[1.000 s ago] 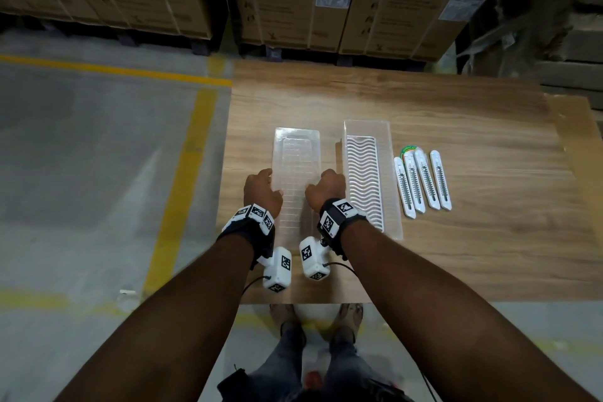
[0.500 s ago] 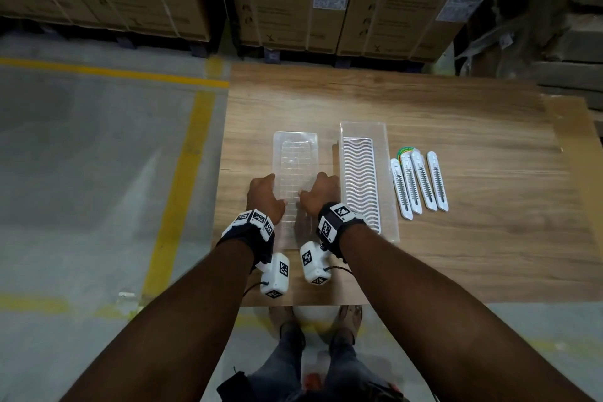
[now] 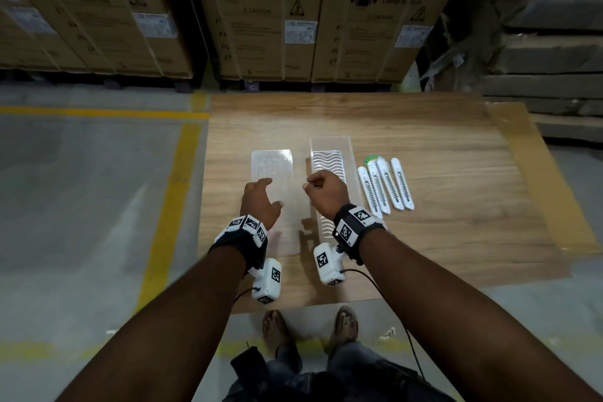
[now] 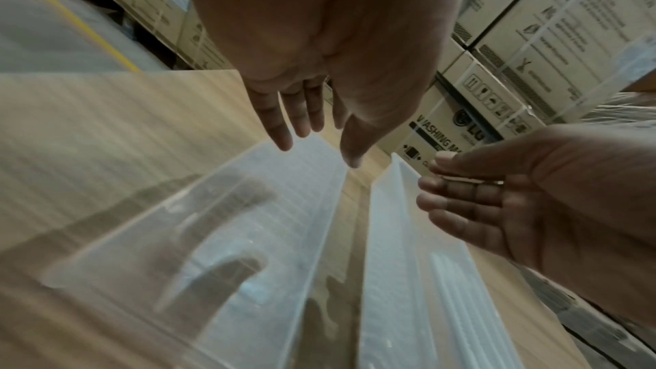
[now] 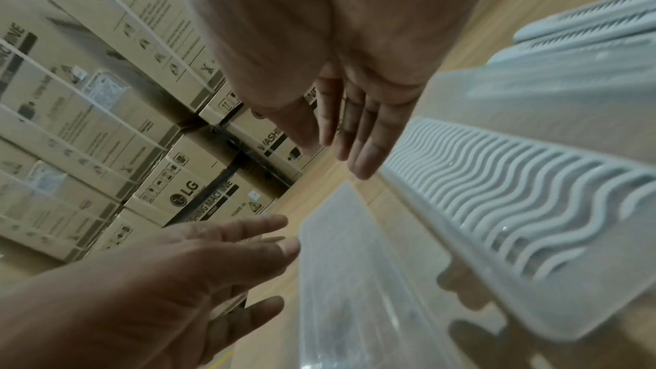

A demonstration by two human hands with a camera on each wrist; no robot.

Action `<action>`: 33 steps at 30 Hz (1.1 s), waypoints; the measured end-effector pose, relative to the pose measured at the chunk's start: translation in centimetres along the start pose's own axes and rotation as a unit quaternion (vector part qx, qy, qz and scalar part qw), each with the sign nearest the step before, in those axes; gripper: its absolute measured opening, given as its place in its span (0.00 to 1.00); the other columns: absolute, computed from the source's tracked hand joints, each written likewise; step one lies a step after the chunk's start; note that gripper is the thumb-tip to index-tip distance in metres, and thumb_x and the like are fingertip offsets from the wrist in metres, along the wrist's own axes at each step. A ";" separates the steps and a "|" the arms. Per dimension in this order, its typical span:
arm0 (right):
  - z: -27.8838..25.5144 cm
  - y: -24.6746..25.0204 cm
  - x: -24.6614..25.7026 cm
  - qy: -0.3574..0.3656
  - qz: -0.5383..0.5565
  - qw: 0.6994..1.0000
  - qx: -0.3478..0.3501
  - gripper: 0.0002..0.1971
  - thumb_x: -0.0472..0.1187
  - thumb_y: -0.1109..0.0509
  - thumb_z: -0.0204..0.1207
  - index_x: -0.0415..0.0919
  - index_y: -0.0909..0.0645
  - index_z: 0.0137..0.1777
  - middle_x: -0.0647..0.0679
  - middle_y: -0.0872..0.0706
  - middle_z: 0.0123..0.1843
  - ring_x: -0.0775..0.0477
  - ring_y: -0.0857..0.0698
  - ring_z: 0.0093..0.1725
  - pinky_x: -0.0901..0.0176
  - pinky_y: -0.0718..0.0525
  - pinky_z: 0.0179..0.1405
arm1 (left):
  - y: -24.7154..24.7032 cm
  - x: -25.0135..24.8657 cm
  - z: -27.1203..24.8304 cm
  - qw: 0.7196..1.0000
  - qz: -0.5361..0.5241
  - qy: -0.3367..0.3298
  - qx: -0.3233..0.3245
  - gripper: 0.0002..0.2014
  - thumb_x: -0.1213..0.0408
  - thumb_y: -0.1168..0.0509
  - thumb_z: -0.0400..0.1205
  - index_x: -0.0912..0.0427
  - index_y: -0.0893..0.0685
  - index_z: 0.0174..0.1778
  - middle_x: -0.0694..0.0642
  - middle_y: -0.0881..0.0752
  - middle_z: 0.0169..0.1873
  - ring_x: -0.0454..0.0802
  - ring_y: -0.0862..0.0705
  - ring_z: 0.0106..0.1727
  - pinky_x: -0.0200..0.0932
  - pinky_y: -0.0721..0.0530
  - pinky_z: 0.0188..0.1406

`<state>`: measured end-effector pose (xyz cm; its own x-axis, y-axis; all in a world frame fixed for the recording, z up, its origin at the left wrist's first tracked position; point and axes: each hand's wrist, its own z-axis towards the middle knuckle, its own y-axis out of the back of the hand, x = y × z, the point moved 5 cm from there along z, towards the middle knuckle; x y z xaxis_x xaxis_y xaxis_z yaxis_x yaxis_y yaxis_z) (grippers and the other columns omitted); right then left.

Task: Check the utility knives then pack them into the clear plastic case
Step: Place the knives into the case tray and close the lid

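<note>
The clear case lid [image 3: 272, 165] lies flat on the wooden table [image 3: 440, 157]. Right of it stands the clear case base [image 3: 330, 143] with a white wavy insert [image 5: 515, 201]. Several white utility knives [image 3: 386, 186] lie side by side to the right of the base. My left hand [image 3: 261, 196] hovers over the lid, fingers [image 4: 302, 119] straight, holding nothing. My right hand [image 3: 324, 189] hangs over the gap between lid and base, fingers [image 5: 355, 133] relaxed and empty. Neither hand touches the plastic.
Stacked washing-machine cartons [image 3: 261, 10] line the far side behind the table. Concrete floor with a yellow line [image 3: 169, 206] lies to the left. The table's near edge [image 3: 310, 305] is just ahead of my feet. Bare wood [image 3: 456, 222] stretches right of the knives.
Both hands held the near end of the lid earlier; now they have let go and lifted off it, the right one drifting toward the case base. The lid stays flat on the table.
</note>
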<state>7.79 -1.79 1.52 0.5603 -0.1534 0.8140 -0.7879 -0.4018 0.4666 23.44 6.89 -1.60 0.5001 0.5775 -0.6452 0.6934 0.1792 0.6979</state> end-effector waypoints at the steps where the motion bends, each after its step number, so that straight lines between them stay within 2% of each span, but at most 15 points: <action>1: 0.1 1.1 -0.4 -0.006 0.010 1.000 -0.006 0.06 0.40 0.26 0.75 0.42 0.15 0.50 0.47 0.11 0.46 0.44 0.11 0.49 0.47 0.11 0.55 | -0.4 -1.0 -0.1 1.000 -0.003 -0.009 0.004 0.31 0.62 0.26 0.76 0.55 0.27 0.76 0.62 0.27 0.71 0.60 0.21 0.69 0.52 0.24 0.72; 3: 0.6 3.5 -1.4 -0.018 0.021 1.000 -0.014 0.02 0.40 0.27 0.74 0.48 0.17 0.43 0.45 0.10 0.44 0.41 0.10 0.48 0.40 0.10 0.51 | -1.7 -2.9 -0.2 1.000 -0.008 -0.026 0.014 0.29 0.61 0.28 0.78 0.55 0.27 0.76 0.62 0.27 0.72 0.60 0.21 0.70 0.53 0.24 0.72; 6: 1.5 7.0 -3.7 -0.034 0.019 0.999 -0.026 0.06 0.41 0.27 0.74 0.52 0.20 0.39 0.45 0.11 0.42 0.39 0.10 0.47 0.37 0.11 0.50 | -3.9 -5.6 -0.6 0.998 -0.008 -0.056 0.031 0.28 0.61 0.29 0.79 0.55 0.27 0.75 0.61 0.26 0.70 0.59 0.19 0.67 0.51 0.22 0.70; 11: 2.7 11.2 -7.9 -0.047 -0.016 0.999 -0.017 0.05 0.40 0.27 0.74 0.50 0.20 0.40 0.43 0.10 0.44 0.37 0.11 0.49 0.39 0.12 0.54 | -7.3 -9.9 -1.5 0.997 -0.001 -0.072 0.031 0.25 0.63 0.30 0.79 0.55 0.24 0.72 0.60 0.23 0.67 0.57 0.18 0.65 0.48 0.22 0.69; 14: 3.2 13.4 -9.6 -0.048 -0.042 0.998 -0.003 0.03 0.37 0.28 0.74 0.45 0.18 0.43 0.42 0.11 0.45 0.36 0.11 0.50 0.46 0.14 0.55 | -9.2 -12.3 -2.0 0.997 0.016 -0.074 0.027 0.23 0.65 0.29 0.78 0.57 0.21 0.69 0.60 0.21 0.64 0.57 0.17 0.62 0.47 0.22 0.67; 17: 4.1 14.4 -11.1 -0.040 -0.085 0.995 0.022 0.05 0.34 0.30 0.74 0.38 0.15 0.49 0.39 0.10 0.50 0.38 0.13 0.54 0.55 0.18 0.55 | -10.7 -14.1 -2.1 0.996 0.033 -0.073 0.025 0.21 0.65 0.29 0.77 0.59 0.20 0.67 0.61 0.19 0.63 0.56 0.15 0.57 0.43 0.21 0.60; 19: 4.8 14.6 -11.6 -0.038 -0.094 0.994 0.035 0.07 0.34 0.29 0.74 0.37 0.15 0.50 0.39 0.10 0.51 0.38 0.14 0.55 0.56 0.19 0.54 | -11.6 -15.2 -2.0 0.996 0.046 -0.067 0.026 0.20 0.65 0.28 0.77 0.60 0.18 0.66 0.60 0.18 0.62 0.56 0.14 0.55 0.42 0.21 0.57; 22: 5.5 14.2 -12.0 -0.034 -0.113 0.991 0.058 0.07 0.35 0.29 0.74 0.37 0.15 0.51 0.40 0.10 0.54 0.39 0.14 0.57 0.57 0.20 0.55 | -12.5 -16.2 -1.5 0.997 0.047 -0.051 0.029 0.18 0.66 0.28 0.77 0.59 0.16 0.63 0.59 0.16 0.60 0.55 0.13 0.53 0.43 0.20 0.58; 27: 7.0 12.5 -11.9 -0.015 -0.161 0.984 0.076 0.10 0.40 0.26 0.75 0.35 0.18 0.53 0.38 0.12 0.55 0.37 0.16 0.58 0.54 0.22 0.53 | -13.4 -16.8 0.6 0.998 0.041 -0.009 0.042 0.16 0.68 0.29 0.77 0.58 0.14 0.61 0.55 0.12 0.56 0.51 0.13 0.54 0.33 0.25 0.55; 29: 7.7 12.2 -11.7 -0.005 -0.190 0.979 0.071 0.11 0.39 0.27 0.76 0.34 0.19 0.55 0.37 0.13 0.55 0.36 0.16 0.57 0.54 0.22 0.52 | -13.8 -17.0 1.9 0.998 0.024 0.010 0.054 0.14 0.68 0.32 0.77 0.57 0.13 0.58 0.54 0.10 0.52 0.51 0.12 0.52 0.37 0.18 0.57; 31: 8.3 12.0 -11.4 0.001 -0.218 0.974 0.054 0.11 0.38 0.29 0.77 0.33 0.19 0.56 0.36 0.12 0.55 0.35 0.16 0.58 0.53 0.21 0.52 | -14.4 -17.1 3.3 0.998 0.005 0.019 0.066 0.13 0.67 0.35 0.76 0.57 0.12 0.54 0.57 0.09 0.47 0.53 0.10 0.49 0.49 0.12 0.55; 33: 9.0 11.7 -11.2 0.003 -0.229 0.973 0.036 0.11 0.37 0.31 0.77 0.32 0.19 0.56 0.35 0.12 0.55 0.33 0.15 0.58 0.51 0.20 0.52 | -14.9 -17.6 4.7 0.996 0.038 0.020 0.073 0.14 0.67 0.37 0.76 0.58 0.11 0.54 0.59 0.08 0.47 0.55 0.10 0.51 0.51 0.13 0.56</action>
<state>-5.44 -12.89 -5.25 0.8463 0.0620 0.5291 -0.4362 -0.4895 0.7551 6.74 -9.74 -2.11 0.5346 0.6173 -0.5772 0.7238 0.0181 0.6897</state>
